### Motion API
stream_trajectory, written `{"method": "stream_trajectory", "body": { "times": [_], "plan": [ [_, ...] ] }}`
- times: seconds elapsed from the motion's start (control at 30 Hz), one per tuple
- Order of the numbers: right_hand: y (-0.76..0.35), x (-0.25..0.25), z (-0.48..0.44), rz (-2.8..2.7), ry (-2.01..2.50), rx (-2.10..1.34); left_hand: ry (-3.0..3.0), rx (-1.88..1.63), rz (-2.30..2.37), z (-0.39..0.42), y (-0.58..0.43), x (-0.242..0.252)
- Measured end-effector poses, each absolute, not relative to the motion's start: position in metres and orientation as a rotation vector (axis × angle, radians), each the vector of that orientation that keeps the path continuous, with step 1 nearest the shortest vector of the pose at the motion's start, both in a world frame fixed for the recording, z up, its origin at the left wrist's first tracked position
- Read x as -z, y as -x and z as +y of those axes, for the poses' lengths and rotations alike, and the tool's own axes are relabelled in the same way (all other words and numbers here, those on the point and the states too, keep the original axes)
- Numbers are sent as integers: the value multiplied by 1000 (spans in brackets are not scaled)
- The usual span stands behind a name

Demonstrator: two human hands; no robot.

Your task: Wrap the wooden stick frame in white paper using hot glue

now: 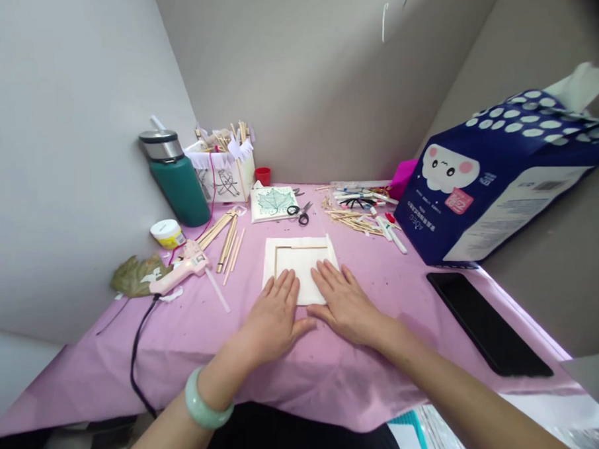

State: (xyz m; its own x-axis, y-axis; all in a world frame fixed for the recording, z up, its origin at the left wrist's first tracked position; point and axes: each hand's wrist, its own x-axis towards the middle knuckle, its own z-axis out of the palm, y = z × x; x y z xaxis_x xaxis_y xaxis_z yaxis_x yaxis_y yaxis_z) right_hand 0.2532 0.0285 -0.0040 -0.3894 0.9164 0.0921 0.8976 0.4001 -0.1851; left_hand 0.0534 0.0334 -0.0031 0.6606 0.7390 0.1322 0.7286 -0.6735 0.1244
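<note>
A white square of tissue or cloth (306, 277) lies flat on the pink tablecloth in front of me. Thin wooden sticks (308, 246) run along its far and left sides, meeting at the far left corner. My left hand (278, 311) rests flat on its near left part, fingers stretched out over the lower end of the left stick. On the near right part lies my right hand (345, 302), palm down with fingers spread. Neither hand grips anything. Whatever is beneath the palms is hidden.
A pink glue gun (185, 266) with a black cord lies left, near wooden sticks (231, 244) and a green bottle (178, 180). Scissors (301, 213) and a leaf drawing (273, 202) are behind. Markers (389, 230), a blue tissue pack (496, 183) and a black phone (487, 322) stand right.
</note>
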Motion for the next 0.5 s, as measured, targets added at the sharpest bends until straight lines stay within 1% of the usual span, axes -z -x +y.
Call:
{"method": "stream_trajectory", "body": {
  "times": [0.13, 0.23, 0.33, 0.43, 0.5],
  "plan": [
    [-254, 5, 29, -2522, 1564, -316, -2748, -191, 1227, 33, -50, 4],
    [-265, -2, 40, -2355, 1539, -289, -2713, -305, 1250, 47, -49, -12],
    [-276, -11, 60, -2021, 1549, -148, -2664, -478, 1421, 87, -56, -40],
    [-283, -10, 80, -1814, 1508, -81, -2605, -456, 1650, 143, -77, -62],
    [-286, -3, 88, -1773, 1469, -27, -2563, -442, 1735, 179, -96, -66]
  ]
}}
